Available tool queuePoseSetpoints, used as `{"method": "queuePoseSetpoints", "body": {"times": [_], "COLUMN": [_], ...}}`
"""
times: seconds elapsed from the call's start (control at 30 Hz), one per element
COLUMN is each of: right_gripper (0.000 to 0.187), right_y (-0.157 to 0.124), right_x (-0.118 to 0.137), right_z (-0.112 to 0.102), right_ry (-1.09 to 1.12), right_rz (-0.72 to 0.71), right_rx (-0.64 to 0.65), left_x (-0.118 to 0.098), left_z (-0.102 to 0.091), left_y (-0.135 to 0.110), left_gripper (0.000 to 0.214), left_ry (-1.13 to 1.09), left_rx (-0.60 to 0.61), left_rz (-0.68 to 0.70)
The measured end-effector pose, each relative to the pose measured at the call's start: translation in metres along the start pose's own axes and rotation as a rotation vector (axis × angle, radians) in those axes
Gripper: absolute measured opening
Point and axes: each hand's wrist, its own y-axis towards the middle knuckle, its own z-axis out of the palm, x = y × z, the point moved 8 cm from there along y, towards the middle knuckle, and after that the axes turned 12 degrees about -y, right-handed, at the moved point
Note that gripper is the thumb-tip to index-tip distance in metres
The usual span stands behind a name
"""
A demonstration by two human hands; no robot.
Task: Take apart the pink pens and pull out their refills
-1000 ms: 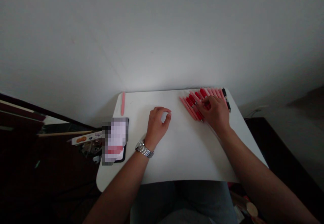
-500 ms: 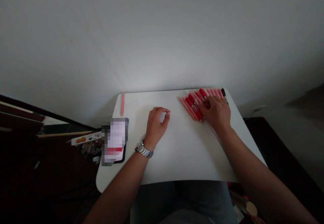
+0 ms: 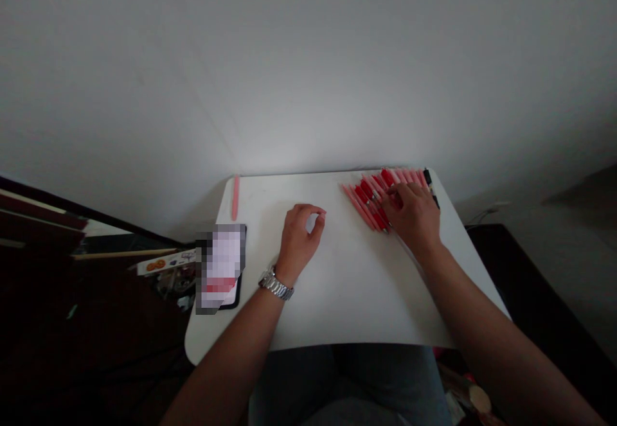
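My right hand (image 3: 413, 213) is over a slanting row of pens (image 3: 362, 206) at the far right of the white table (image 3: 347, 291). Its thumb and forefinger are pinched at one pen in the row, partly hidden by the fingers. Most of the pens are pink, with several red ones among them and a black pen (image 3: 428, 178) at the right end. My left hand (image 3: 299, 236) rests near the table's middle, its thumb and forefinger curled into a ring with the tips together and nothing inside. One pink pen (image 3: 235, 198) lies alone at the far left.
A phone (image 3: 222, 268), its screen pixelated, lies by the table's left edge. Behind the table rises a pale wall (image 3: 308, 79). Beyond the left edge are a sticker-covered strip (image 3: 166, 262) and clutter. A dark surface (image 3: 501, 265) stands to the right.
Both hands hold almost the same places and poses. The whole view has shifted very slightly, and a bit more of the black pen shows beside my right hand.
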Motion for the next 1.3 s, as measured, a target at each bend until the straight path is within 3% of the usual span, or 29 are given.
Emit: {"method": "queuePoseSetpoints", "body": {"times": [0.4, 0.73, 0.97, 1.3], "right_gripper": [0.018, 0.01, 0.01, 0.011], "right_y": [-0.011, -0.036, -0.042, -0.038], "right_x": [0.051, 0.092, 0.099, 0.096], "right_z": [-0.005, 0.002, 0.01, 0.016], "right_ry": [0.345, 0.556, 0.622, 0.661], "right_rz": [-0.24, -0.411, -0.429, -0.342], "right_rx": [0.07, 0.304, 0.359, 0.406], "left_x": [0.003, 0.001, 0.0, -0.002], "left_z": [0.001, 0.001, 0.0, 0.001], "left_y": [-0.001, 0.0, 0.001, 0.001], "left_gripper": [0.013, 0.011, 0.011, 0.012], "left_ry": [0.013, 0.026, 0.03, 0.029], "left_rx": [0.003, 0.015, 0.015, 0.03], "left_rz": [-0.01, -0.011, -0.012, -0.018]}}
